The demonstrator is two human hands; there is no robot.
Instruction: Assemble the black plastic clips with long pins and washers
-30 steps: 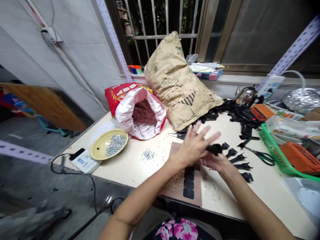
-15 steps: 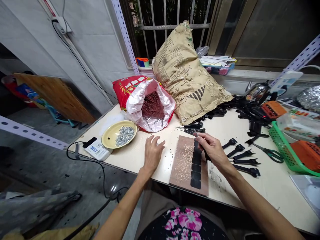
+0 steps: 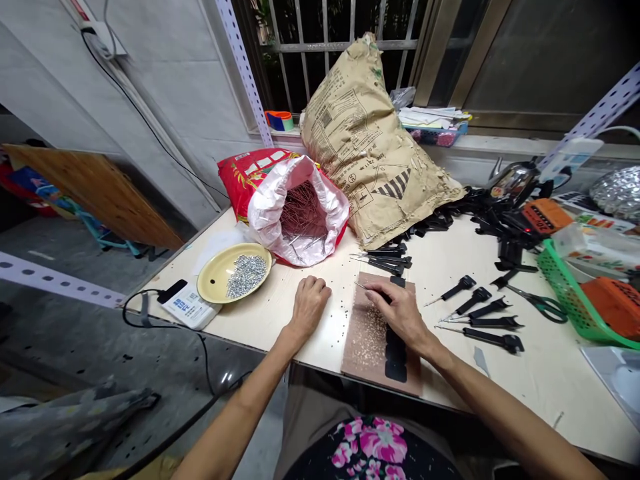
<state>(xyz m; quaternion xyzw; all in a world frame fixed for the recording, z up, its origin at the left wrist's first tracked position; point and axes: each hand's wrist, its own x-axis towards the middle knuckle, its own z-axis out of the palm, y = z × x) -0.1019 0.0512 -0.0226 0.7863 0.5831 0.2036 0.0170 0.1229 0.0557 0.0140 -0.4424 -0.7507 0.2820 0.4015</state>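
My left hand [image 3: 310, 300] lies on the table with its fingers curled down; anything inside them is hidden. A black-handled metal pick [image 3: 361, 287] points left out of my right hand [image 3: 400, 317], which is closed around its handle. Beneath that hand is a brown board [image 3: 353, 360] covered on its left half with tiny pale grains. Black rounded pieces [image 3: 396, 363] run in a column along the board, partly hidden by the hand. To the right lie several similar black-handled pieces with thin metal shafts [image 3: 480, 312].
A yellow dish [image 3: 213, 285] holds small silvery parts. Behind it, an open red sack [image 3: 235, 177] contains thin reddish-brown rods. A large tan sack [image 3: 370, 140] leans at the window. Scissors [image 3: 545, 308], a green basket [image 3: 565, 283] and a white power bank [image 3: 193, 307] also lie around.
My right hand has moved left and lower over the board, with the pick now pointing left. The fingers of my left hand have gone from spread to curled on the table.
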